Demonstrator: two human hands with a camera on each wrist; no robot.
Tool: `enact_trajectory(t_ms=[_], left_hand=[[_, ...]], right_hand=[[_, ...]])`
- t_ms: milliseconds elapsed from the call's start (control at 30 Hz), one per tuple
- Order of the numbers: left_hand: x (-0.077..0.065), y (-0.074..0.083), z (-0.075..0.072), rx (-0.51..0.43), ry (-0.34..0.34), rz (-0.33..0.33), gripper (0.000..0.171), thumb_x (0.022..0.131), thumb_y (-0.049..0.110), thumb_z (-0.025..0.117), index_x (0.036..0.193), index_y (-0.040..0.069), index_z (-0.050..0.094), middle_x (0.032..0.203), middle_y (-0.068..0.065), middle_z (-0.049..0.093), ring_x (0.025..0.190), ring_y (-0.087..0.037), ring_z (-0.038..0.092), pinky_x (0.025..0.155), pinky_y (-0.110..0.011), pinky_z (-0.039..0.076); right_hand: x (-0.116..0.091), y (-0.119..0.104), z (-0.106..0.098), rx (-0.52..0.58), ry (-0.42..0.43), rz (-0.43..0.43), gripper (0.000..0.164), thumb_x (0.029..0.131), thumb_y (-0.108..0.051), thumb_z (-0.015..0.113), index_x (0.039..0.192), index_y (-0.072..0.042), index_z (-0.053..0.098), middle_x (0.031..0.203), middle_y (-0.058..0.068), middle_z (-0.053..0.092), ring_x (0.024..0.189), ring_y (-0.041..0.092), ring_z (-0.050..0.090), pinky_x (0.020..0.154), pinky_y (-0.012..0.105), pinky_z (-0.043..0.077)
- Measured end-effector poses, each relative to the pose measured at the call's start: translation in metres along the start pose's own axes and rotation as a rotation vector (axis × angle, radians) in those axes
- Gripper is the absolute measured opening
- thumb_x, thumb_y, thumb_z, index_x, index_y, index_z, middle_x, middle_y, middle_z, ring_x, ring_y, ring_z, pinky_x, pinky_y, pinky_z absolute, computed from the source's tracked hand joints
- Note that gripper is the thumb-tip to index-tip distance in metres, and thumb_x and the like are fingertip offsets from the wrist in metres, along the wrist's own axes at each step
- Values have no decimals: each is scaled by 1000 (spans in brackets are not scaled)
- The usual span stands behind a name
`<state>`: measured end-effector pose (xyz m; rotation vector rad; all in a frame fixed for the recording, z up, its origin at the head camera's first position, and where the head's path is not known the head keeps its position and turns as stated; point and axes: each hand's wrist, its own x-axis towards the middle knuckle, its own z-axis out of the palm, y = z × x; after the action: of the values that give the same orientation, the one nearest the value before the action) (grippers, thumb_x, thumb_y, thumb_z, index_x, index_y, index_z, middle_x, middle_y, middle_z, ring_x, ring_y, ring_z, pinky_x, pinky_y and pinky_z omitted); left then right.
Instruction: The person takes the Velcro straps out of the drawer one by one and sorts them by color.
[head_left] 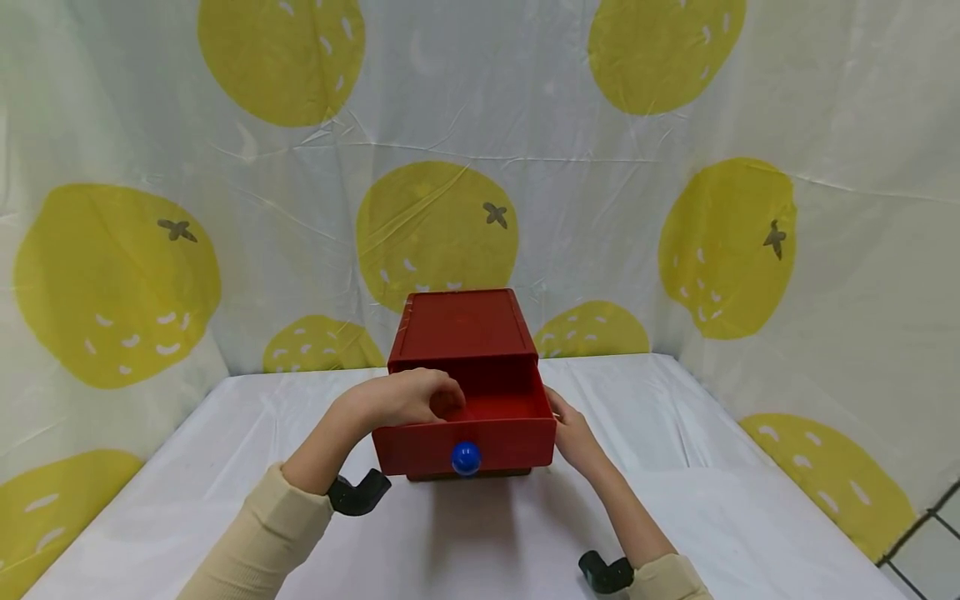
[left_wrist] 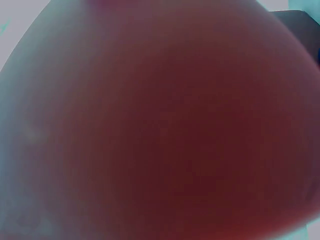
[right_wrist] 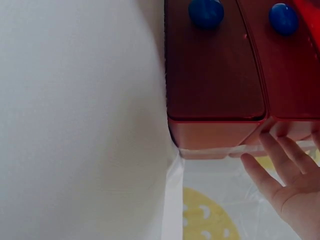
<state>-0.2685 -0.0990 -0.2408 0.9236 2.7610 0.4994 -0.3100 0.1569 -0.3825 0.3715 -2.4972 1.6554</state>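
Note:
A red drawer unit (head_left: 463, 325) stands on the table, its top drawer (head_left: 498, 444) pulled out toward me. A round blue knob (head_left: 467, 458) sits on that drawer's front. My left hand (head_left: 408, 398) reaches over the drawer's left side with bent fingers dipping inside; I cannot tell whether they hold anything. Blurred reddish surface fills nearly all of the left wrist view. On the drawer's right side, my right hand (head_left: 576, 437) touches the outer wall with extended fingers (right_wrist: 280, 159). The lower drawer (right_wrist: 215, 70), with its own blue knob (right_wrist: 206, 12), appears in the right wrist view.
A white cloth (head_left: 637, 508) covers the table under the unit. Behind it hangs a pale curtain (head_left: 555, 208) printed with yellow fruit. Black bent pieces (head_left: 358, 493) are worn at both wrists, by the beige sleeves. Grey tiles (head_left: 941, 542) show at the lower right.

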Motion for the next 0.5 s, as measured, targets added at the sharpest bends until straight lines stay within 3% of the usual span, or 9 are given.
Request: enact_trajectory(t_ms=[333,500], left_hand=[[1,0,2,-6,16,24,27,80,23,66,106,17,62,104,5,60,98,-12,53,86,-31,45],[0,0,1,12,50,76,26,81,20,65,106,16,62,104,5,59,98,-12,53,86,-31,45]], right_hand=[[-2,-4,-1,14,-12,1,46,95,-23,42,139,-15,37,133,19,48,118,38,50,95,49,44],[2,2,-1,30,-16,11,45,95,-25,43,139,-18,38,135,17,47,118,37,50,95,48,44]])
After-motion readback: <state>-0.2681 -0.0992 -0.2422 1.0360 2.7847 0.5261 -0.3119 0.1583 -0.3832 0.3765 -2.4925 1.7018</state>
